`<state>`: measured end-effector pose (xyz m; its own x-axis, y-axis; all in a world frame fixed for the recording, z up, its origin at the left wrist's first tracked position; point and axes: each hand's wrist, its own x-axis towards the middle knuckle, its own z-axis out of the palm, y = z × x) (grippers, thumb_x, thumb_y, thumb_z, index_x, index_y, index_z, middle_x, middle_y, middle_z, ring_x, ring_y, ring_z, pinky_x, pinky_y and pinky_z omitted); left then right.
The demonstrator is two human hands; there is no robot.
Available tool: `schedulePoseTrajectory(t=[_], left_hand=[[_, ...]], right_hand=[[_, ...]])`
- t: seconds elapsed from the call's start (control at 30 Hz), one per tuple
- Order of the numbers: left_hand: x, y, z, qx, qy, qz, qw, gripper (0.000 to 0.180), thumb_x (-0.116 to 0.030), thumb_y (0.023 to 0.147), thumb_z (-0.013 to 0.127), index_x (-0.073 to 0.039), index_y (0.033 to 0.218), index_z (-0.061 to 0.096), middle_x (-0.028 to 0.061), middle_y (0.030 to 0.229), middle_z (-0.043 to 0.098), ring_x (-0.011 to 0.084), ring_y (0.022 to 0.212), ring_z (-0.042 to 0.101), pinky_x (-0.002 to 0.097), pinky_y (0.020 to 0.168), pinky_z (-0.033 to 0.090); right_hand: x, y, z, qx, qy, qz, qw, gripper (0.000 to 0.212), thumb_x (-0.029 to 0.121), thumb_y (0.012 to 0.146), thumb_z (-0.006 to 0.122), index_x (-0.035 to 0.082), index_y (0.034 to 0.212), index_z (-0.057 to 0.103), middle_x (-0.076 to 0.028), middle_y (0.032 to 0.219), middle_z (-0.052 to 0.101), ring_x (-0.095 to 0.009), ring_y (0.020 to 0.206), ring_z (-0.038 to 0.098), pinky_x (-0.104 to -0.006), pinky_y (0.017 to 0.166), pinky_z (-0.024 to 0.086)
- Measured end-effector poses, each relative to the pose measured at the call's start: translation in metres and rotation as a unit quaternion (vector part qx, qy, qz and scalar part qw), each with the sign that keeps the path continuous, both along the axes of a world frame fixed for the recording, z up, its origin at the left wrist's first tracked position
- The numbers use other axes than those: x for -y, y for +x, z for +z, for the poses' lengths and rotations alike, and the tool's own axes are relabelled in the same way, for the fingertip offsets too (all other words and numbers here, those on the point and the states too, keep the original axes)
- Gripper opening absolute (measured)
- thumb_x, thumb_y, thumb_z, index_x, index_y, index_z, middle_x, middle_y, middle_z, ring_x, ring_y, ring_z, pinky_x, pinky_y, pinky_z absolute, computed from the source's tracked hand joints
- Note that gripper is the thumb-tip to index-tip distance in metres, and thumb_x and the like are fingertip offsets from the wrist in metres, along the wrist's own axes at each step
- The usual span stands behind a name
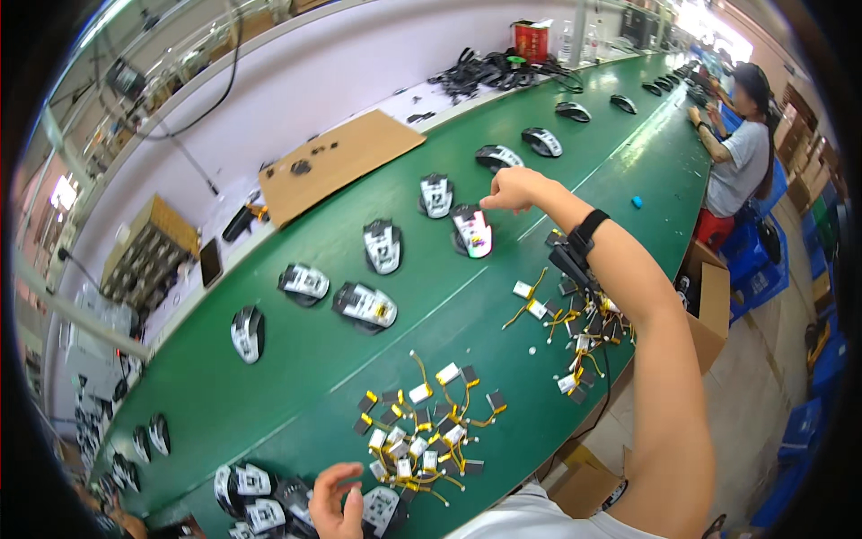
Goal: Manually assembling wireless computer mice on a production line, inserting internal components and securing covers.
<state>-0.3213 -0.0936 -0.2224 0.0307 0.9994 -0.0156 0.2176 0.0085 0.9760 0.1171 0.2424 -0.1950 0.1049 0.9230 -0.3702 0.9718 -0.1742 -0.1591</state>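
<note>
My right hand reaches across the green bench with its fingers curled, at the upper right edge of a partly built computer mouse that shows coloured light. Its fingertips are hidden, so what they grip, if anything, cannot be made out. My left hand is low in the view, fingers bent and apart, beside a mouse shell at the near edge. More mouse shells are clustered to its left. A pile of small wired batteries lies just beyond and to the right of that hand.
Several mice, including one nearby, run along the bench. A second battery pile lies under my right forearm. Brown cardboard lies against the back ledge. A person sits at the far right; an open carton stands beside the bench.
</note>
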Motion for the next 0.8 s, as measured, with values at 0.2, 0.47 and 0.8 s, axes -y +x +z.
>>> schedulePoseTrajectory(t=[0.2,0.47,0.8], left_hand=[[-0.009,0.067,0.001,-0.159,0.121,-0.126,0.972,0.023,0.002,0.084,0.056,0.002,0.107,0.06,0.0178,0.111,0.062,0.0281,0.102,0.06,0.0377,0.092,0.047],[-0.058,0.18,0.012,-0.362,0.168,-0.525,0.751,0.064,-0.023,0.084,0.06,0.001,0.139,0.038,0.0185,0.148,0.031,0.0331,0.138,0.03,0.0457,0.111,0.026],[-0.064,0.225,-0.02,-0.505,0.104,-0.47,0.716,0.079,-0.04,0.082,0.057,0.004,0.142,0.031,0.024,0.15,0.026,0.0364,0.139,0.027,0.0454,0.11,0.026]], right_hand=[[-0.055,0.101,-0.032,0.088,0.187,-0.118,0.971,0.048,0.028,0.081,0.058,0.004,0.123,0.056,-0.019,0.125,0.057,-0.033,0.113,0.058,-0.0428,0.094,0.048],[-0.113,0.216,-0.074,0.007,0.224,-0.314,0.923,0.065,0.044,0.088,0.052,0.006,0.139,0.039,-0.019,0.142,0.041,-0.038,0.128,0.043,-0.0456,0.104,0.039],[-0.186,0.348,-0.103,-0.006,0.286,-0.326,0.901,0.084,0.059,0.088,0.043,0.002,0.147,0.023,-0.02,0.154,0.019,-0.034,0.141,0.023,-0.0454,0.113,0.024]])
